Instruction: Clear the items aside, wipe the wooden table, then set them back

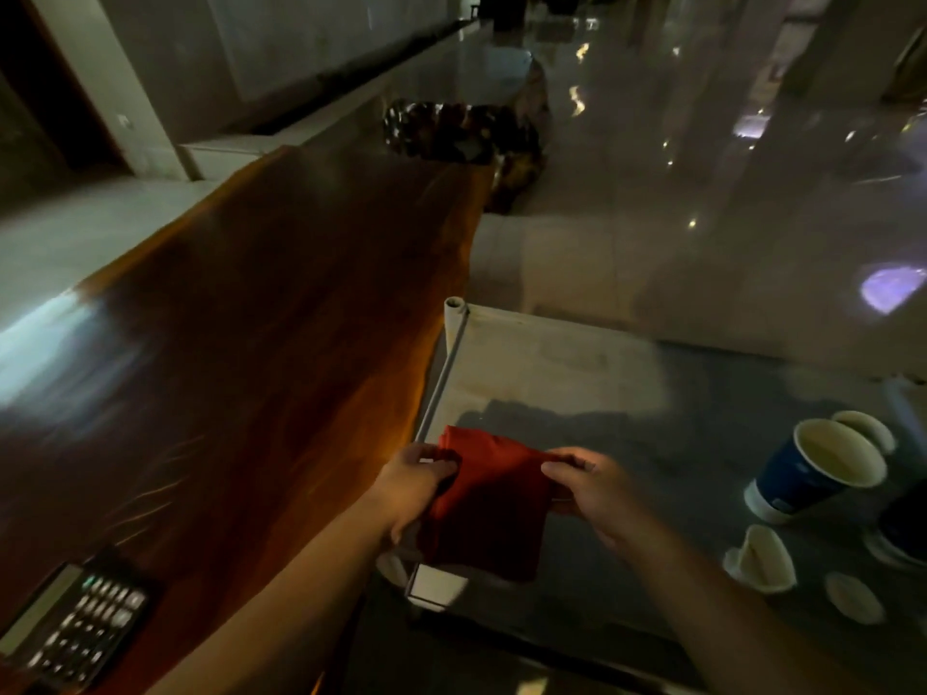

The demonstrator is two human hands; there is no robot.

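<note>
A folded red cloth (489,499) hangs between both hands above the near left corner of a glass side table (602,393). My left hand (414,481) pinches its left edge and my right hand (597,486) pinches its right edge. The long dark wooden table (241,343) stretches away on the left. A black calculator (70,627) lies on the wood at the bottom left. A blue paper cup (812,474) stands on the glass at the right, with several small white cups (762,559) around it.
A dark object (908,534) sits at the right edge beside the blue cup. A dark carved stool or stump (461,132) stands on the glossy floor beyond the wooden table's far end. A pale wall ledge (311,122) runs along the left.
</note>
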